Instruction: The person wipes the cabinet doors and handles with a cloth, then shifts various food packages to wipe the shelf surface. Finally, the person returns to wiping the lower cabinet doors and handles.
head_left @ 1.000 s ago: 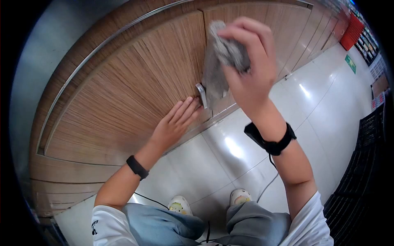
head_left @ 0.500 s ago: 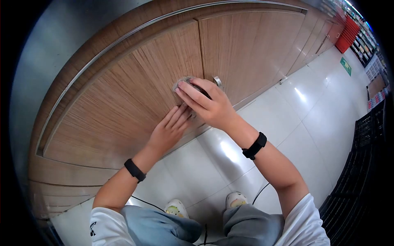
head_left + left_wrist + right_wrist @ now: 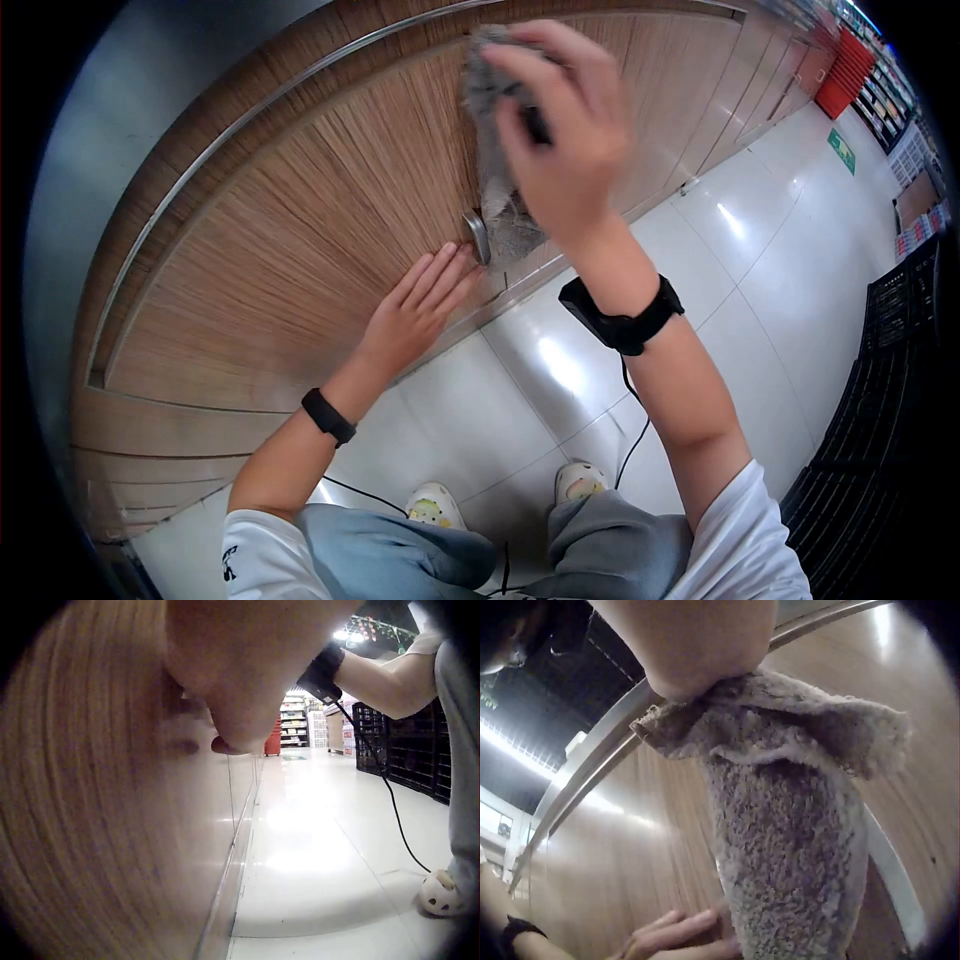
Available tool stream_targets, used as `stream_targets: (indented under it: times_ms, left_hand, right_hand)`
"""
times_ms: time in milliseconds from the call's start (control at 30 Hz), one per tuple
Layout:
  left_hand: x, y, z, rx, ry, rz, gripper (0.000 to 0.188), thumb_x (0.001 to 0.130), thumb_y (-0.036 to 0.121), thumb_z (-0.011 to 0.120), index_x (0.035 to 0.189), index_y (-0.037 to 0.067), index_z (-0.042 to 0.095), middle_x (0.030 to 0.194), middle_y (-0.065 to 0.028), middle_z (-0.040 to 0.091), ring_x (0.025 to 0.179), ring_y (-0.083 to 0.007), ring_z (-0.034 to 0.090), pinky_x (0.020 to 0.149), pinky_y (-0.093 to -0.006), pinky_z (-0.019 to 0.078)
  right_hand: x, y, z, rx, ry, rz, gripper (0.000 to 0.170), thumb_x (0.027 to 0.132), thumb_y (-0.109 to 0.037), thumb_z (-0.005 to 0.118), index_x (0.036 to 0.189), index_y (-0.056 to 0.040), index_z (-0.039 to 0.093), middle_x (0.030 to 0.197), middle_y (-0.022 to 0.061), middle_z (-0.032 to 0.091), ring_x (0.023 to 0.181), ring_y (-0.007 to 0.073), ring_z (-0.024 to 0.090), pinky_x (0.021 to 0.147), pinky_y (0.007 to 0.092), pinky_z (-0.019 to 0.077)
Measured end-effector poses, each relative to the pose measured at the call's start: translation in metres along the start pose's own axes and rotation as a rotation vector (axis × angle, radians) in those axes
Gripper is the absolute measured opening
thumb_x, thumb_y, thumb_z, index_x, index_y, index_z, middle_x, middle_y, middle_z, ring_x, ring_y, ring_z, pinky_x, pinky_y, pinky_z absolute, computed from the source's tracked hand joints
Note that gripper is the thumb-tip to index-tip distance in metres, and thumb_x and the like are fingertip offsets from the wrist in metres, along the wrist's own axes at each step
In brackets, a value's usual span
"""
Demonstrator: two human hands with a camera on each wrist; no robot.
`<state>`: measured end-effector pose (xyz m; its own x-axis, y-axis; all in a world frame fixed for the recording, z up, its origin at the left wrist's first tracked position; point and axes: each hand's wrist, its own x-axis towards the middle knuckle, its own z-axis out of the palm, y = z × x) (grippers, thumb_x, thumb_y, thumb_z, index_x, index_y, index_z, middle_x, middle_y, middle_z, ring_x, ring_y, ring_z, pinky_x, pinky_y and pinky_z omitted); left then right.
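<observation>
My right hand (image 3: 575, 140) grips a grey fluffy cloth (image 3: 488, 85), held up in front of the wood-grain cabinet doors with its lower part hanging down. Seen from the right wrist, the shaggy cloth (image 3: 784, 825) is bunched at the top under the hand and drapes long below. My left hand (image 3: 408, 305) lies with straight fingers against the left cabinet door (image 3: 300, 240), fingertips right beside a metal handle (image 3: 476, 237). In the right wrist view the left fingers (image 3: 679, 930) show below, next to the cloth.
A metal strip (image 3: 230, 140) runs along the cabinet's upper edge. Below lies a glossy tiled floor (image 3: 520, 380), with my two clogs (image 3: 435, 505) on it. Black crates (image 3: 860, 410) line the right side, and red stacked baskets (image 3: 848, 75) stand farther off. A black cable (image 3: 386, 784) trails from the right wrist.
Half a second ago the right hand held the cloth low against the door by the left fingertips; now hand and cloth are higher, baring the handle. The left hand stays in place.
</observation>
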<state>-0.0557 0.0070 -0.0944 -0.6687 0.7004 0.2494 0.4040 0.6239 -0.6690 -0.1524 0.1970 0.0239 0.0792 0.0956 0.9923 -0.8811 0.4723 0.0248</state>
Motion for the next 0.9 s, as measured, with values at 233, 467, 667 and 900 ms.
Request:
stream_targets:
  times_ms: [233,467,667,900]
  left_hand:
    - [-0.002,0.003,0.000,-0.016,0.009,-0.010,0.054,0.086,0.024,0.040,0.139,0.012,0.035,0.146,-0.0075,0.031,0.136,-0.0216,0.026,0.113,-0.0343,0.0181]
    - [-0.003,-0.001,0.004,-0.062,0.019,-0.017,0.048,0.084,0.021,0.045,0.132,0.014,0.042,0.143,-0.0093,0.033,0.136,-0.0238,0.026,0.112,-0.0361,0.0194]
    - [0.033,-0.022,-0.033,-0.250,0.492,-0.165,0.043,0.071,0.009,0.063,0.109,0.015,0.043,0.142,-0.0182,0.028,0.133,-0.0337,0.027,0.107,-0.0453,0.0247]
    - [0.036,-0.019,-0.036,-0.235,0.468,-0.217,0.034,0.072,0.008,0.059,0.098,0.011,0.036,0.139,-0.0256,0.032,0.132,-0.0364,0.030,0.106,-0.0473,0.0230]
  right_hand:
    - [-0.044,-0.006,0.007,-0.053,-0.118,-0.112,0.039,0.065,-0.001,0.065,0.103,-0.0059,0.065,0.114,0.0040,0.058,0.098,0.0257,0.052,0.080,0.0341,0.0490]
    - [-0.082,-0.007,-0.011,-0.006,-0.308,-0.111,0.031,0.067,-0.007,0.060,0.097,-0.0036,0.068,0.110,0.0047,0.062,0.095,0.0258,0.054,0.077,0.0337,0.0514]
    - [-0.024,-0.011,0.001,0.041,-0.228,-0.201,0.031,0.067,-0.008,0.061,0.097,-0.0026,0.066,0.107,0.0063,0.063,0.092,0.0255,0.056,0.078,0.0329,0.0508]
    - [-0.071,-0.019,-0.003,0.118,-0.248,-0.109,0.025,0.066,-0.008,0.059,0.090,0.0000,0.063,0.106,0.0080,0.061,0.096,0.0273,0.056,0.076,0.0334,0.0523]
